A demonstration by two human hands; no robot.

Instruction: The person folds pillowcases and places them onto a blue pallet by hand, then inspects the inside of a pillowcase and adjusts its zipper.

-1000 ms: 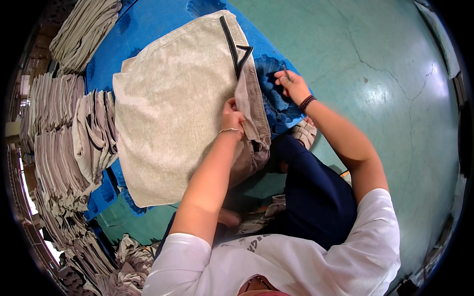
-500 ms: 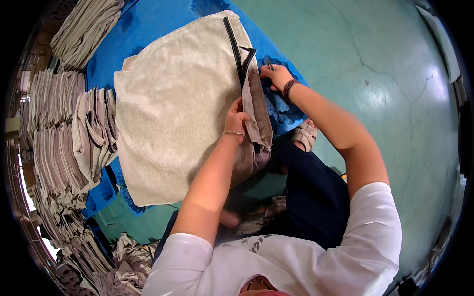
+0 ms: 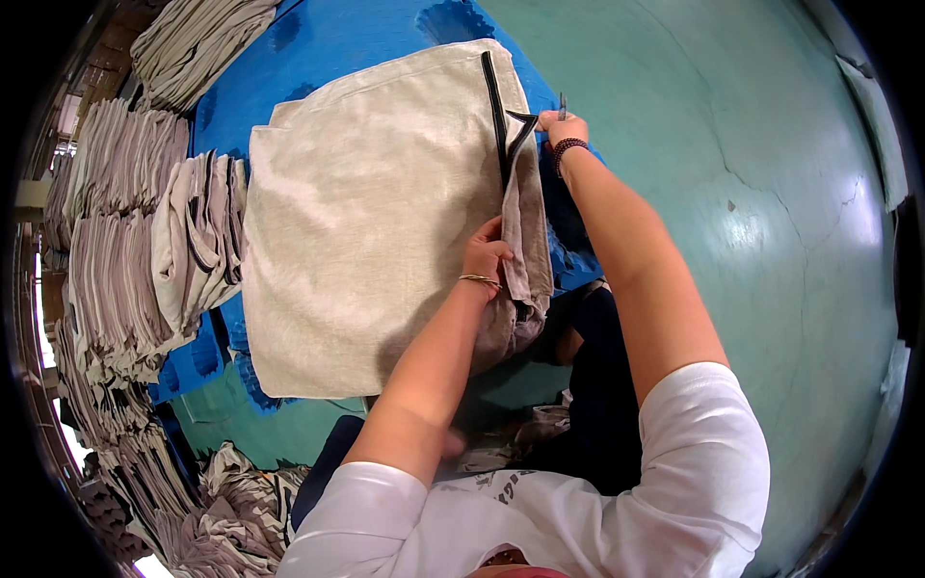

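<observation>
A beige fabric cover (image 3: 366,212), squarish like a cushion cover, lies spread on the blue table. Black zipper tape (image 3: 495,101) runs along its right side, and one end of the tape bends out into a pointed flap. My left hand (image 3: 487,258) is closed on the folded, greyish edge of the cover, thumb on top. At the flap's tip, my right hand (image 3: 567,128) is closed round a slim metal tool (image 3: 563,102) that sticks up from the fingers, perhaps thread snips. Its fingertips touch or nearly touch the zipper flap; which one I cannot tell.
Stacks of folded beige covers (image 3: 111,279) line the left side, with another pile (image 3: 198,48) at the far left. Loose covers (image 3: 236,511) lie heaped at the lower left. The blue table (image 3: 356,48) ends at the right above a green floor (image 3: 732,241).
My right hand has moved up and away from beside the table's edge to the zipper flap's tip, the metal tool now pointing upward. My left hand keeps its hold; the whole view has shifted slightly.
</observation>
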